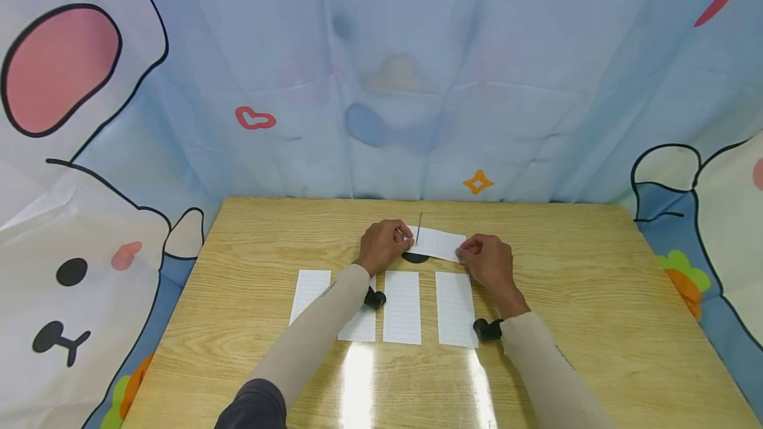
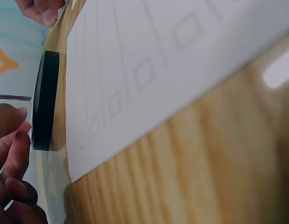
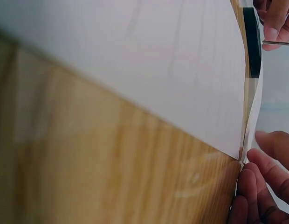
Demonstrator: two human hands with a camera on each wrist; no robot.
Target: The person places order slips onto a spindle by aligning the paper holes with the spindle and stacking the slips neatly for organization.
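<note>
A white lined paper slip (image 1: 441,244) lies across a black round-based spike (image 1: 416,258), whose thin metal pin rises through the slip's left part. My left hand (image 1: 384,243) pinches the slip's left end right beside the pin. At the other end my right hand (image 1: 490,262) pinches the slip's right edge between thumb and fingers. The left wrist view shows the spike's thick dark base (image 2: 46,100) edge-on, with the left fingertips (image 2: 18,140) close to the pin. In the right wrist view the slip curves from the base toward the right fingertips (image 3: 256,156).
Several lined paper slips lie in a row nearer me, including a middle one (image 1: 402,308) and a right one (image 1: 456,310). My left forearm crosses over the left ones. A patterned curtain (image 1: 381,85) hangs behind the wooden table (image 1: 554,283).
</note>
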